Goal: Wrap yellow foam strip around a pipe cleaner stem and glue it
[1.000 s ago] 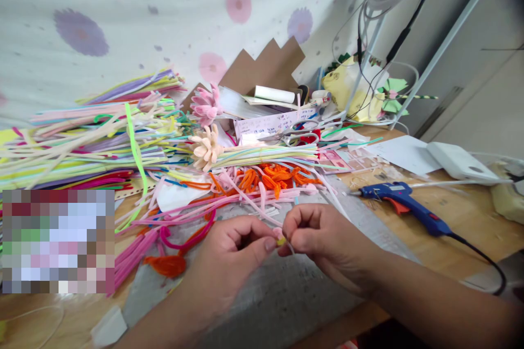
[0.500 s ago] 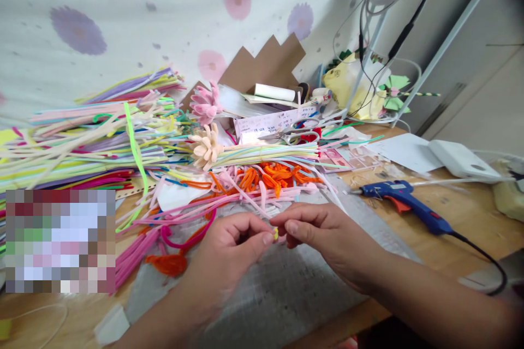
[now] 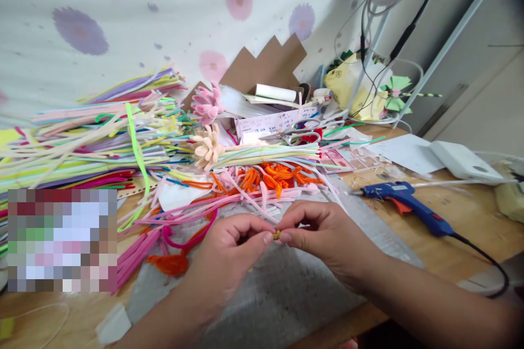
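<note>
A small yellow piece [image 3: 277, 235] is pinched between the fingertips of both hands above the grey mat [image 3: 286, 294]. My left hand [image 3: 239, 242] grips it from the left with thumb and forefinger. From the right, the thumb and forefinger of my right hand [image 3: 317, 234] close on the same piece. Just behind the hands lie pink fuzzy stems [image 3: 245, 196] and bundled orange stems [image 3: 278, 174]. An orange fuzzy shape [image 3: 168, 264] rests left of my left hand.
A blue glue gun [image 3: 409, 204] lies on the right with its cord trailing forward. Scissors [image 3: 305, 132], a cream flower [image 3: 208, 147] and a pink flower [image 3: 207, 103] are behind. Bundles of coloured stems [image 3: 94, 142] fill the left. A white box [image 3: 464, 161] sits at the right.
The fingers of my right hand have shifted, and its thumb and forefinger now meet the yellow piece at my left fingertips.
</note>
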`<state>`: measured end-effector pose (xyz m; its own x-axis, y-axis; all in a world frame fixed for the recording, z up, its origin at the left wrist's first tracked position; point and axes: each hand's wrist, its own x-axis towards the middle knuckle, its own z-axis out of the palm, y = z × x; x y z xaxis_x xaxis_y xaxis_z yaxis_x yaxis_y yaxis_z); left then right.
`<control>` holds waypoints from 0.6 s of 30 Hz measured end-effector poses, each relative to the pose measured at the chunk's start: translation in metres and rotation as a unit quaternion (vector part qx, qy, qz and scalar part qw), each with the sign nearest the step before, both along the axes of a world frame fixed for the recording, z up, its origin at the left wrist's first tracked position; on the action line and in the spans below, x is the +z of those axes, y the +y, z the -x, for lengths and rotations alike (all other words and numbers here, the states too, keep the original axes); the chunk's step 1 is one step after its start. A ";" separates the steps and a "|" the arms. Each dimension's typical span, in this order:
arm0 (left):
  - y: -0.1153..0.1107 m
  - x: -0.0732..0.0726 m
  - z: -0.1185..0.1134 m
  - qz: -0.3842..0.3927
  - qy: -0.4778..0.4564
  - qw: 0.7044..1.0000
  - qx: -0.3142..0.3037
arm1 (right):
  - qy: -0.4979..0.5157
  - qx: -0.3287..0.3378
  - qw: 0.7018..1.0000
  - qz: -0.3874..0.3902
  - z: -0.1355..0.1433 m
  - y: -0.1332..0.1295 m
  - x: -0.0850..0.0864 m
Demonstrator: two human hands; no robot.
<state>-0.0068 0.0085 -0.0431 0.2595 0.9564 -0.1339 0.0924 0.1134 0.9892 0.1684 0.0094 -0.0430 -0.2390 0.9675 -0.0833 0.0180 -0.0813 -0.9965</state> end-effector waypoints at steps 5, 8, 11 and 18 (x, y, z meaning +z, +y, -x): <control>-0.002 0.004 -0.002 -0.023 0.026 0.999 0.000 | -0.017 -0.002 1.000 -0.015 0.000 0.001 0.001; -0.003 0.005 -0.002 -0.034 0.036 0.999 0.007 | -0.031 0.001 0.999 -0.045 0.000 0.000 0.002; -0.003 0.006 -0.003 -0.047 0.043 0.998 0.002 | -0.062 -0.007 0.995 -0.083 0.001 -0.002 0.004; -0.002 0.008 -0.006 -0.022 0.056 0.998 0.018 | -0.027 -0.024 0.999 -0.025 0.005 -0.001 0.000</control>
<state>-0.0009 0.0069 -0.0354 0.2107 0.9704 -0.1179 0.1996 0.0754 0.9770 0.1630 0.0081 -0.0428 -0.1896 0.9808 -0.0462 0.0699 -0.0334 -0.9970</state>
